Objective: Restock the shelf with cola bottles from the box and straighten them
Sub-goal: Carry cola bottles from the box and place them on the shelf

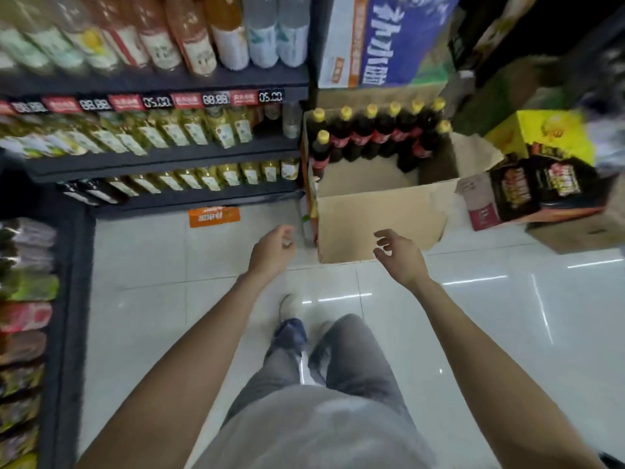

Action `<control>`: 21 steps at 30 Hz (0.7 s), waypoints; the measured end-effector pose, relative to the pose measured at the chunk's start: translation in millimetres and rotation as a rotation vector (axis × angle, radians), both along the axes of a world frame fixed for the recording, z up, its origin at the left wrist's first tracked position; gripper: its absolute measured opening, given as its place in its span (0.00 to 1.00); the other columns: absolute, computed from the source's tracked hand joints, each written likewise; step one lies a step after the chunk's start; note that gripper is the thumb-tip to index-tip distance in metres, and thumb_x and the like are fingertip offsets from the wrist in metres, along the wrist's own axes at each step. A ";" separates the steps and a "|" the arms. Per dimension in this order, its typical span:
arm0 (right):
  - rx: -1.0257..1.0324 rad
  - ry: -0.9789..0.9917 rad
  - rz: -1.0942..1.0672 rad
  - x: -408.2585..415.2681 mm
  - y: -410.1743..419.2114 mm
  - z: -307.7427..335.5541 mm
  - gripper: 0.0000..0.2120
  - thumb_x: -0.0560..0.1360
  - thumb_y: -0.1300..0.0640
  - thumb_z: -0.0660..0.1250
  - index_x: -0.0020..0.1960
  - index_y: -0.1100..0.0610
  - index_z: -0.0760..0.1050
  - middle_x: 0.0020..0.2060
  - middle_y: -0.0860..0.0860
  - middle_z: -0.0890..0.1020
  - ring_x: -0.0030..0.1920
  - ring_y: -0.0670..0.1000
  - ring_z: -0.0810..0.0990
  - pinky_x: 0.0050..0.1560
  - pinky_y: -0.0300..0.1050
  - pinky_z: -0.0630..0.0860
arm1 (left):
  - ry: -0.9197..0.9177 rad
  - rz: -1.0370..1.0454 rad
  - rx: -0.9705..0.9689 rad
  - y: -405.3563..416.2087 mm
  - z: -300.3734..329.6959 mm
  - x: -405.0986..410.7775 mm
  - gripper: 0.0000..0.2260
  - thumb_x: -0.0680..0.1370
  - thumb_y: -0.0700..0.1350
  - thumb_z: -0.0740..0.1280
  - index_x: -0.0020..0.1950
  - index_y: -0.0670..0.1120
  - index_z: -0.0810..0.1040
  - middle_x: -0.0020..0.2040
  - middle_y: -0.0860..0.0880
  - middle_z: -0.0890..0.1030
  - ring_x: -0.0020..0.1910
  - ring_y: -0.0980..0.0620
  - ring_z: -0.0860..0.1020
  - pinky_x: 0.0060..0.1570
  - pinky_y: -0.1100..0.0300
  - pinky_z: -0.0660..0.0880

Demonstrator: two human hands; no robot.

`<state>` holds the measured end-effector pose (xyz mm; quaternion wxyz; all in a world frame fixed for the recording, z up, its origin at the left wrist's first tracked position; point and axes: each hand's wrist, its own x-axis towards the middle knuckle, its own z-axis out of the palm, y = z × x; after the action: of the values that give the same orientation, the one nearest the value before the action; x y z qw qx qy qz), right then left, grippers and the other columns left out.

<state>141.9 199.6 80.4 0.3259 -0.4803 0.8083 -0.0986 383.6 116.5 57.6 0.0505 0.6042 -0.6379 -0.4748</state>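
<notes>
An open cardboard box (378, 218) stands on the floor ahead of me. Several dark cola bottles (372, 137) with yellow caps and red labels stand upright along its far side; the near half of the box is bare. My left hand (272, 253) hovers just left of the box's near corner, fingers loosely curled, holding nothing. Over the box's near flap hangs my right hand (399, 257), fingers spread and relaxed, empty. The dark shelf unit (162, 157) to the left carries rows of bottles.
Stacked cartons (389, 38) rise behind the box. A yellow carton (541, 133) and printed boxes (534, 191) sit to the right. A second rack (27, 333) of packets lines the left edge. My legs and shoes (291, 316) stand on glossy white tiles.
</notes>
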 end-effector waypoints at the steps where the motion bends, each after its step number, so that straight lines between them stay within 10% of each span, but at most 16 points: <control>1: -0.014 0.007 -0.018 -21.9 -15.6 -2.5 0.16 0.75 0.59 0.65 0.62 0.55 0.73 0.53 0.52 0.82 0.53 0.53 0.80 0.55 0.48 0.75 | 0.009 -0.016 -0.015 -13.6 1.0 -22.5 0.16 0.78 0.43 0.64 0.66 0.47 0.72 0.61 0.49 0.78 0.56 0.50 0.77 0.49 0.62 0.69; 10: -0.154 0.021 -0.267 -220.4 -143.6 -44.6 0.20 0.74 0.61 0.66 0.65 0.61 0.71 0.55 0.59 0.81 0.55 0.59 0.79 0.55 0.50 0.74 | 0.157 0.056 0.001 -122.6 -16.7 -236.8 0.18 0.79 0.39 0.64 0.68 0.44 0.70 0.62 0.47 0.76 0.57 0.53 0.76 0.51 0.67 0.68; 16: 0.011 0.336 0.093 -297.0 -206.3 -101.2 0.37 0.72 0.51 0.70 0.75 0.54 0.57 0.76 0.50 0.57 0.76 0.58 0.48 0.72 0.64 0.48 | 0.087 0.090 -0.011 -174.8 -67.3 -339.4 0.23 0.78 0.40 0.65 0.72 0.48 0.65 0.70 0.50 0.69 0.65 0.53 0.71 0.58 0.60 0.70; 21: -0.038 0.362 0.215 -319.2 -232.9 -132.5 0.38 0.68 0.45 0.73 0.73 0.49 0.61 0.73 0.49 0.61 0.75 0.57 0.52 0.71 0.69 0.45 | 0.066 0.178 -0.126 -202.6 -105.0 -402.2 0.32 0.76 0.36 0.67 0.76 0.45 0.57 0.76 0.47 0.59 0.74 0.50 0.62 0.72 0.56 0.61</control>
<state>-177.3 -33.3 -52.1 0.1749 -0.5796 0.7959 0.0096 -18.7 -86.1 -47.4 0.1513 0.6380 -0.6083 -0.4473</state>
